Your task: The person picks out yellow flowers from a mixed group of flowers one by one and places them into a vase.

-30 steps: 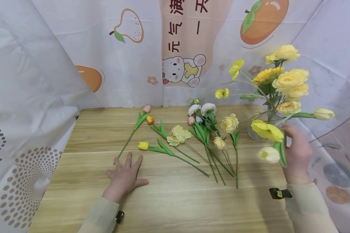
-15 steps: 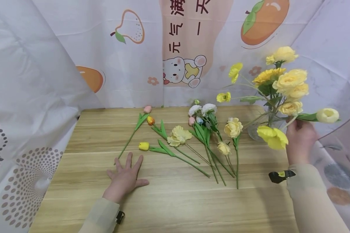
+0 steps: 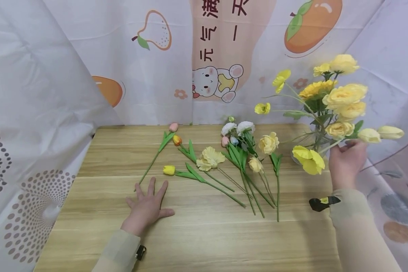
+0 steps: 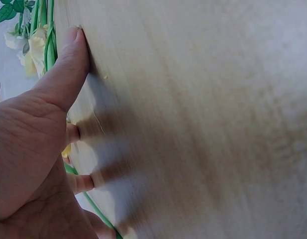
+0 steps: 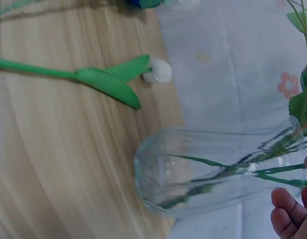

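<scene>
At the far right of the head view, my right hand (image 3: 347,160) is at the mouth of a clear glass vase (image 5: 193,137). Its fingers curl around the stem of a cream tulip (image 3: 369,135), whose stem runs down into the vase. A second cream tulip (image 3: 391,132) leans out beside it. Yellow roses (image 3: 345,96), a sunflower (image 3: 316,88) and a yellow poppy (image 3: 308,160) fill the vase. My left hand (image 3: 146,207) lies on the wooden table (image 3: 190,245) with fingers spread, fingertips by the stem of a pink tulip (image 3: 173,127).
Loose artificial flowers lie mid-table: a yellow tulip (image 3: 169,170), an orange tulip (image 3: 177,140), a pale yellow ruffled bloom (image 3: 210,158), white flowers (image 3: 245,127) and yellow roses (image 3: 268,142). A printed curtain (image 3: 139,87) hangs right behind the table's back edge.
My right hand has carried the cream tulip from in front of the vase to its mouth, and the bloom now points right beside the other one. My left hand stays put.
</scene>
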Motion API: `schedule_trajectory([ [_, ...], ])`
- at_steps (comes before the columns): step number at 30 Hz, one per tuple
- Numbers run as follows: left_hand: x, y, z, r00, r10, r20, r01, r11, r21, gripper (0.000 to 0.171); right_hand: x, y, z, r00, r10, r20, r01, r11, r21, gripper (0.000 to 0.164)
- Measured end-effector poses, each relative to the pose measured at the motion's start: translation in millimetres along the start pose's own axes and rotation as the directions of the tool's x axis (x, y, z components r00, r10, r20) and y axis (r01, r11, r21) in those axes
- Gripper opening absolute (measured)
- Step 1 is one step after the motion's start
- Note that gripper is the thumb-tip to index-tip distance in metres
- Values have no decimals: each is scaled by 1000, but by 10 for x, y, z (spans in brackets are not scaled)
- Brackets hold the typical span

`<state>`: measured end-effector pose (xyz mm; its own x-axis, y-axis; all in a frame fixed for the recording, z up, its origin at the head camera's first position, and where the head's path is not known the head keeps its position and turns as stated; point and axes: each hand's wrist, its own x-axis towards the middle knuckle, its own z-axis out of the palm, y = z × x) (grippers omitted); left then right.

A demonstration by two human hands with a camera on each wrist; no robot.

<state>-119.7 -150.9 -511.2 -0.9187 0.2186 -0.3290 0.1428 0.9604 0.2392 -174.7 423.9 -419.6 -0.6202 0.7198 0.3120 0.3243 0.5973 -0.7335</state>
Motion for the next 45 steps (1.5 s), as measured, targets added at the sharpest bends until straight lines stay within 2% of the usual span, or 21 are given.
schedule_trajectory([
  [2, 2, 3, 4, 1000, 4, -6, -4, 1000, -2, 107, -57, 14, 4, 992, 120, 48, -121, 992, 19, 21],
  [3, 3, 5, 5, 1000, 7, -8, -7, 1000, -2, 107, -97, 27, 18, 988, 145, 60, -147, 989, 31, 21],
  [6, 2, 7, 9, 1000, 11, -12, -11, 1000, -3, 107, -244, 64, 95, 985, 146, 91, -151, 988, 40, 16],
  [9, -1, -3, 14, 1000, 9, -9, -9, 1000, -3, 107, -455, 105, 227, 993, 22, 117, -26, 999, 35, 14],
  [11, -5, -9, 15, 1000, 6, -7, -6, 1000, -1, 107, -621, 103, 321, 986, -39, 165, 32, 999, 43, 25],
  [13, -4, -10, 12, 1000, 7, -7, -7, 1000, 0, 107, -776, 78, 438, 972, -142, 185, 137, 990, 37, 28],
  [16, -3, -3, 4, 1000, 12, -8, -12, 1000, 5, 107, -983, -8, 589, 937, -209, 281, 220, 976, -8, 25],
  [18, -3, 8, -6, 1000, 14, -6, -14, 1000, 8, 107, -1102, -71, 681, 898, -276, 343, 309, 950, -43, 20],
  [20, -3, 15, -10, 1000, 14, -3, -14, 1000, 11, 107, -1228, -130, 746, 847, -316, 427, 362, 932, -28, 18],
  [21, -4, 19, -14, 1000, 13, -2, -13, 1000, 12, 107, -1280, -146, 793, 828, -346, 441, 393, 919, -15, 14],
  [24, -11, 24, -21, 1000, 10, -2, -10, 1000, 8, 107, -1429, -183, 924, 768, -381, 515, 435, 900, 17, 7],
  [28, -11, 21, -22, 1000, 9, -5, -9, 1000, 4, 107, -1604, -217, 1106, 699, -458, 550, 526, 850, 39, 16],
  [32, -6, 12, -11, 1000, 5, 1, -5, 1000, 5, 107, -1743, -302, 1222, 608, -557, 566, 638, 767, 69, 15],
  [39, 4, -6, 3, 1000, -3, 4, 3, 1000, 5, 107, -1919, -514, 1324, 470, -692, 548, 793, 603, 81, 15],
  [41, 4, -4, 0, 1000, -2, 4, 2, 1000, 1, 107, -1956, -569, 1353, 439, -708, 553, 815, 572, 87, 11],
  [45, 7, 3, 0, 1000, -3, 7, 3, 1000, 0, 107, -2007, -627, 1447, 393, -733, 556, 833, 540, 122, 6],
])
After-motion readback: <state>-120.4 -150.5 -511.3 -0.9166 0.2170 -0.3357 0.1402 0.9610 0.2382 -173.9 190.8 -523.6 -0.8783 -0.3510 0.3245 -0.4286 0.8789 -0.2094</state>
